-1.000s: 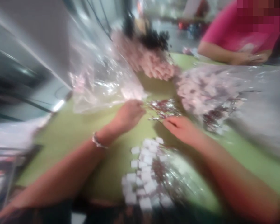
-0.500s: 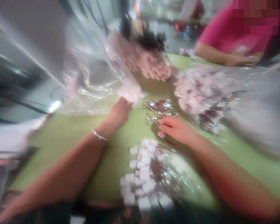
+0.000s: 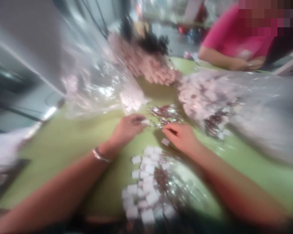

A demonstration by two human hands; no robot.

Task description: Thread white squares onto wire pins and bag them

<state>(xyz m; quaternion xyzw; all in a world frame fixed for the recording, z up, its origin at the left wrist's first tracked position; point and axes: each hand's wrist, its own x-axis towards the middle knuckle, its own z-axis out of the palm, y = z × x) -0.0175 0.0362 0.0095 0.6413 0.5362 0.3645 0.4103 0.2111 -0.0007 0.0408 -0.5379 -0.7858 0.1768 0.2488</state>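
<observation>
My left hand [image 3: 130, 128], a silver bracelet on its wrist, is closed in a pinch on a small white tag [image 3: 145, 121]. Just to the right, my right hand [image 3: 182, 135] is also pinched, its fingertips by the near edge of a bunch of shiny silver and dark red stems [image 3: 164, 111]. A white tag on a thin stem [image 3: 165, 141] hangs below the right fingers and seems held in that hand; blur hides the grip. Nearer to me lies a pile of stems with square white tags [image 3: 150, 185]. Beyond my left hand are small white pieces [image 3: 132, 99].
Clear plastic bags [image 3: 95, 87] lie at the left back of the green table [image 3: 70, 143]. Pink flower-like bundles [image 3: 158, 70] stand behind, and pale pink ones in plastic [image 3: 197, 92] at right. A person in a pink top [image 3: 224, 39] is across the table.
My left hand has come back from the white pieces toward my right hand, with a white tag now in its fingers. The right hand stays nearly in place. The view has shifted slightly.
</observation>
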